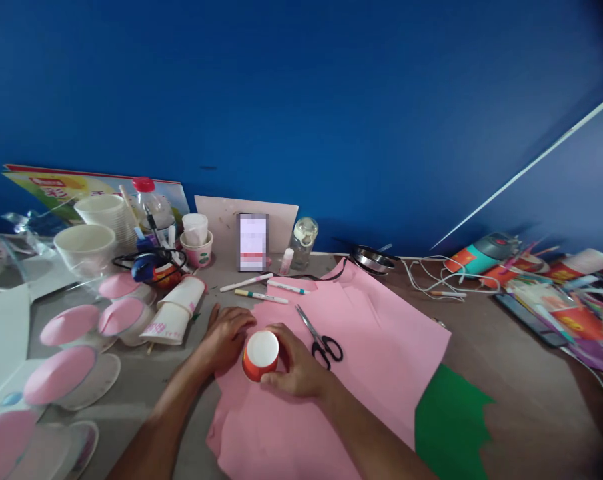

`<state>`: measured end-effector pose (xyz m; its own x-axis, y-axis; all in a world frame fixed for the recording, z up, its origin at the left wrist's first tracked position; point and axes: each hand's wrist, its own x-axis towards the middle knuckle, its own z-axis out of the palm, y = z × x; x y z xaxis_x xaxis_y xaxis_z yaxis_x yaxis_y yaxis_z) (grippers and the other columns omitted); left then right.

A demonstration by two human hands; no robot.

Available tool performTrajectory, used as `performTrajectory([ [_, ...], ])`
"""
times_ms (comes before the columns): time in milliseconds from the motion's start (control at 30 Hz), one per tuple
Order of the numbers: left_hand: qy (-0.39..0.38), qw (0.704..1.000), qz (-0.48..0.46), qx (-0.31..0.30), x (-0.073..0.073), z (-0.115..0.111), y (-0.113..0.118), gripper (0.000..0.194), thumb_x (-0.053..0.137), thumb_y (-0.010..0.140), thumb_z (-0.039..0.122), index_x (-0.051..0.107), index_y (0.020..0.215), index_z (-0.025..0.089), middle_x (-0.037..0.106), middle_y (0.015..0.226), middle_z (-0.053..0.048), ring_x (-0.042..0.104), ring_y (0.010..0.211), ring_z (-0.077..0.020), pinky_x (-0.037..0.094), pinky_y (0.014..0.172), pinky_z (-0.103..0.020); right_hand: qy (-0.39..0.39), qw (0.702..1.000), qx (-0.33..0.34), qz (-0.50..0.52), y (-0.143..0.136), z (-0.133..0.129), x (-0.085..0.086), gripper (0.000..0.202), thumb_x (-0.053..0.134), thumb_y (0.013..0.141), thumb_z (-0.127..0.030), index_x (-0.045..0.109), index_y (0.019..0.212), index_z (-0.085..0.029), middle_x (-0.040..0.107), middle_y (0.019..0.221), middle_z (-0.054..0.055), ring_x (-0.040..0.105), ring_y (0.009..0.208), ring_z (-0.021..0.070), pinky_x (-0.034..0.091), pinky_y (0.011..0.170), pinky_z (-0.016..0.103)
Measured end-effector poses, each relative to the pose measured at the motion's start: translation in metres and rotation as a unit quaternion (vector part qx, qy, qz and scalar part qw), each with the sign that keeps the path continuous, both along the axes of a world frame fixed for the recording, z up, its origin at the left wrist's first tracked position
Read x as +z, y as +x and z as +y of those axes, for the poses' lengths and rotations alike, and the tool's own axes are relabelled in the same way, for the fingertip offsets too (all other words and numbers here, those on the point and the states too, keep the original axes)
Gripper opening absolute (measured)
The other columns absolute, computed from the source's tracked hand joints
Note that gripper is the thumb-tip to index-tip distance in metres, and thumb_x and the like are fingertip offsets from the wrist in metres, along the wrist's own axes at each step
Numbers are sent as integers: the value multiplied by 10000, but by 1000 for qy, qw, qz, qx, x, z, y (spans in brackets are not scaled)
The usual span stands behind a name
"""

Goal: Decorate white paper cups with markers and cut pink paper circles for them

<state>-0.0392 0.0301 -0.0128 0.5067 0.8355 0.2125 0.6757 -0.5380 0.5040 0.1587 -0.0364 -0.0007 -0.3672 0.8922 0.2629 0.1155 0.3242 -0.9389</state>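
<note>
Right hand pinching red cup between thumb and fingers, over pink paper. Left hand curling just beside, tbh can't tell if it's gripping anything. Scissors lying nearby.

No wording could be read for certain: the red logo and large red characters on the colourful folder at the back left were too blurred, the pink print on the sideways white paper cup was too small, and the phone screen was pixelated.
</note>
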Motion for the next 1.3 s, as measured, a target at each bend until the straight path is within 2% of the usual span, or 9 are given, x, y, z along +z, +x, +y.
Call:
performTrajectory([
  [100,28,1000,-1,10,-6,0,0,309,489,782,127,661,1024,214,658,1148,-98,559,1104,-264,315,1042,-518,-9,1000,1,-7,1,1,0,658,760,607,-202,495,1209,-228,513,1182,81,529,1087,252,428,958,411],
  [200,70,996,-3,48,-10,0,2,316,521,796,196,635,1090,174,603,1209,-153,516,1153,-305,357,1018,-515,-16,1000,-2,-12,2,2,-2,658,768,600,-217,501,1201,-229,519,1159,76,529,1080,253,433,952,411],
  [400,81,994,3,71,-12,-1,5,236,514,827,239,629,1026,186,579,1214,-151,507,1159,-308,351,1031,-527,-6,1000,-11,-2,1,0,-1,647,784,601,-257,511,1187,-227,532,1134,71,542,1063,255,440,941,412],
  [533,88,994,4,64,-15,2,4,219,511,815,202,628,996,164,588,1192,-164,500,1173,-303,359,1027,-504,-8,997,-53,58,-1,1,7,547,738,674,-291,490,1155,-209,559,1086,77,572,994,243,477,877,397],
  [667,97,993,5,67,-19,4,4,222,516,829,231,631,1002,153,599,1176,-170,513,1144,-307,384,1000,-490,11,991,-112,72,3,5,3,518,703,728,-337,463,1165,-199,578,1059,83,578,965,242,477,870,409],
  [800,99,993,9,68,-18,4,5,229,510,839,245,633,1006,149,609,1164,-169,525,1118,-309,378,995,-496,-20,994,-82,70,5,5,-5,564,677,754,-396,424,1217,-199,572,1104,95,573,1005,249,480,886,416],
  [900,102,993,9,65,-15,4,6,236,489,847,233,629,1024,162,617,1163,-159,534,1105,-305,385,982,-495,-32,997,-68,27,3,1,-5,562,668,765,-428,422,1214,-195,572,1117,101,573,1008,251,482,883,416],
  [1133,130,990,40,42,-19,1,4,391,442,876,245,521,1238,120,580,1253,-209,500,1178,-338,361,1000,-536,-10,994,-101,-33,3,1,-3,592,633,769,-572,440,1172,-182,574,1119,118,576,1013,265,474,884,437],
  [1300,85,995,56,-1,-23,5,-6,569,511,801,271,438,1347,128,526,1351,-195,438,1261,-348,298,1051,-561,-17,995,-95,-32,9,1,-2,614,612,791,-575,403,1218,-185,566,1157,125,571,1073,274,465,916,450],
])
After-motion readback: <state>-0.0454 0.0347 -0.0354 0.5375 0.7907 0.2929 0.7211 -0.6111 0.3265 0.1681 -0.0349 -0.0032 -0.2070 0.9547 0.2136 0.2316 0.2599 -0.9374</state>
